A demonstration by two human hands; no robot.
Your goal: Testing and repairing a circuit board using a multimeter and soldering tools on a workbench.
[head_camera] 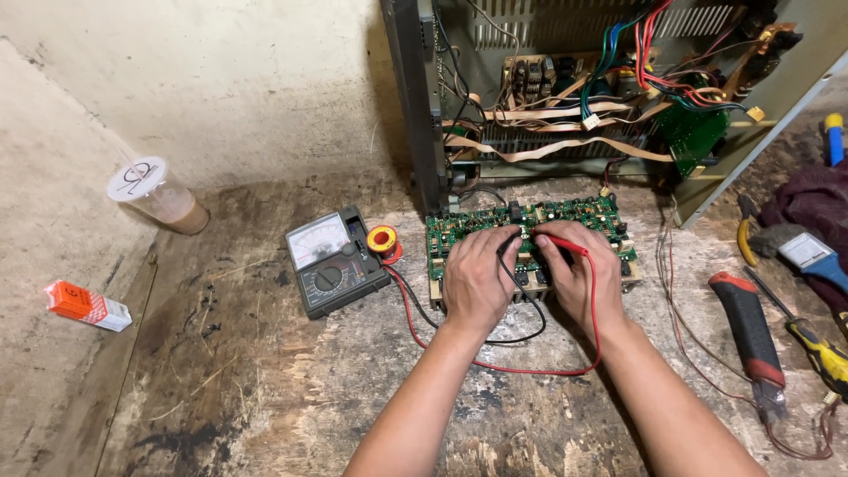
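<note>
The left hand (478, 276) is curled over the green circuit board (530, 231), its fingers closed around a black test probe (506, 248) whose tip is hidden beneath them. The right hand (579, 272) is laid just beside it, fingers pinched on a red test probe (565, 245) pressed to the same board. Red and black leads (495, 349) are looped near the wrists and run left to an analogue multimeter (333, 262), beside which a small solder spool (382, 240) is set. Beyond the board an opened metal chassis (583, 97) full of wiring is seen. To the right, a red-handled tool (751, 331), a yellow screwdriver (817, 349) and a paintbrush (808, 252) are laid on the worn wooden bench (283, 389).
</note>
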